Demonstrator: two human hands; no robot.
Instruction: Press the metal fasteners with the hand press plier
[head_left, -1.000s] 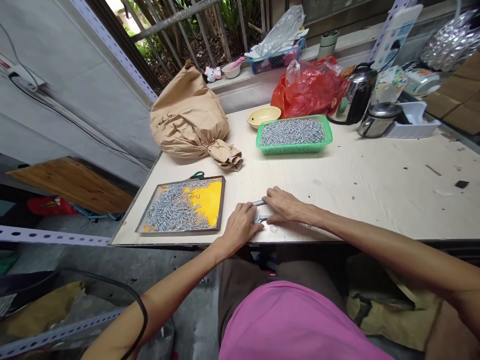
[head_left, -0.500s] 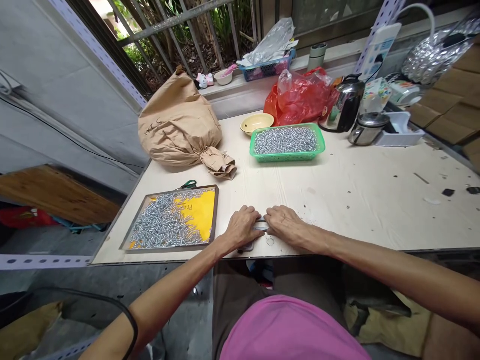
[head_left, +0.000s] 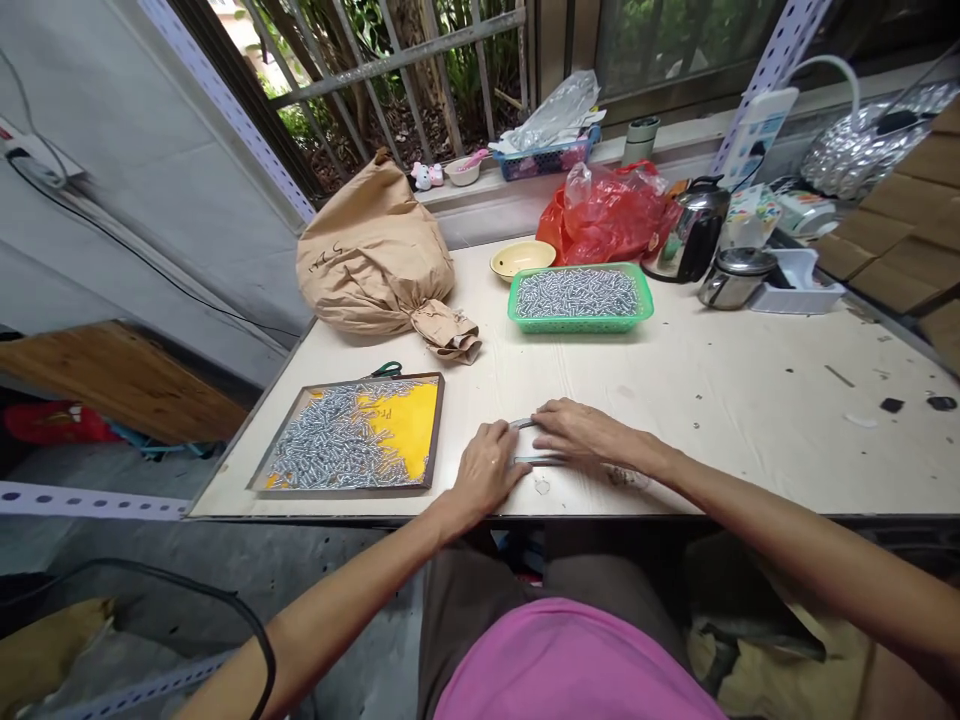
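A: What's in the grip, then?

B: On my feed it's the grey piece [head_left: 523, 423], low on the table [head_left: 750, 420] near the front edge, right between both hands! I see two slim strips, one behind the other; whether they join under the fingers, I can't tell.

A: And the left hand?

B: The left hand [head_left: 486, 465] is grasping the left end: fingers bent over the far strip, thumb down by the near one.

A: The right?

B: I've got the right hand [head_left: 581, 435] in from the other side, fingers stretched out, tips at the far strip's right end, the hand covering where the near strip runs. Clasping or merely resting? I can't tell from here. So the ends lie under the hands, and the middle shows in the gap.

A: Take me outward.

B: Just left of the left hand, the tray [head_left: 438, 430]! Small metal parts [head_left: 322, 445] heap its left side, and a yellow patch [head_left: 411, 420] shows at the right. Green-handled scissors [head_left: 387, 370] lie just behind it.

A: Beyond the hands?

B: Well ahead, I have the green basket [head_left: 577, 325], full of silvery pieces [head_left: 577, 292], a cream bowl [head_left: 523, 260] just behind its left corner. A red plastic bag [head_left: 607, 210] sits behind, a steel kettle [head_left: 694, 230] to the right.
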